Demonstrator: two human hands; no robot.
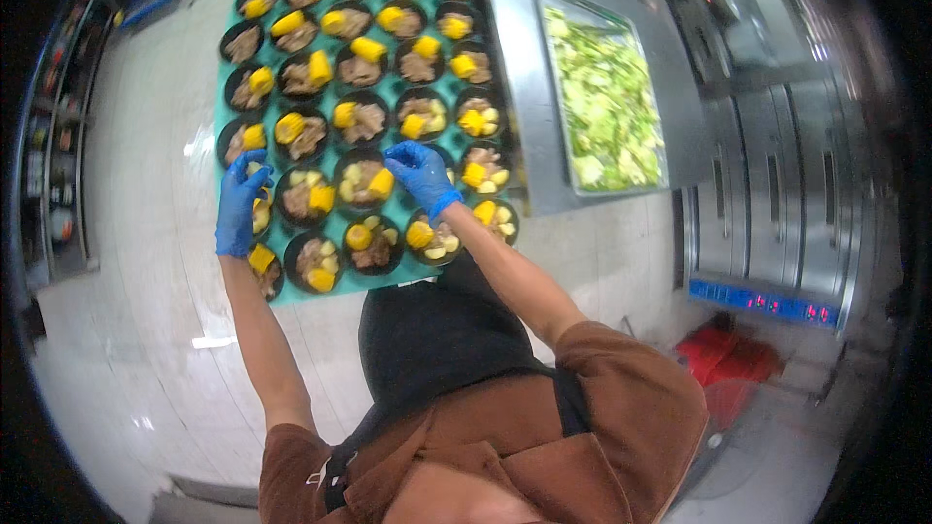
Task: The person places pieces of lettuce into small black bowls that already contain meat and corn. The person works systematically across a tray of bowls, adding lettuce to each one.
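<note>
Rows of round black bowls stand on a green table top (354, 283), each holding cooked meat pieces and most a chunk of yellow corn. The nearer bowls also contain pale yellow chunks, possibly potato. My left hand (239, 202), in a blue glove, hovers over the left edge row, fingers curled in, partly covering a bowl there. Blue-gloved too, my right hand (423, 177) is above a bowl right of the middle, its fingertips pinched beside the corn piece (381, 182) in the neighbouring bowl (364, 180). Whatever either hand holds is hidden or too small to name.
A steel counter (519, 68) adjoins the table on the right. On it lies a rectangular tray (664, 167) of chopped green leaves. Farther right stands a steel cabinet (767, 175) with a blue control strip. Shelves (63, 175) line the far left; a red object (728, 359) sits lower right.
</note>
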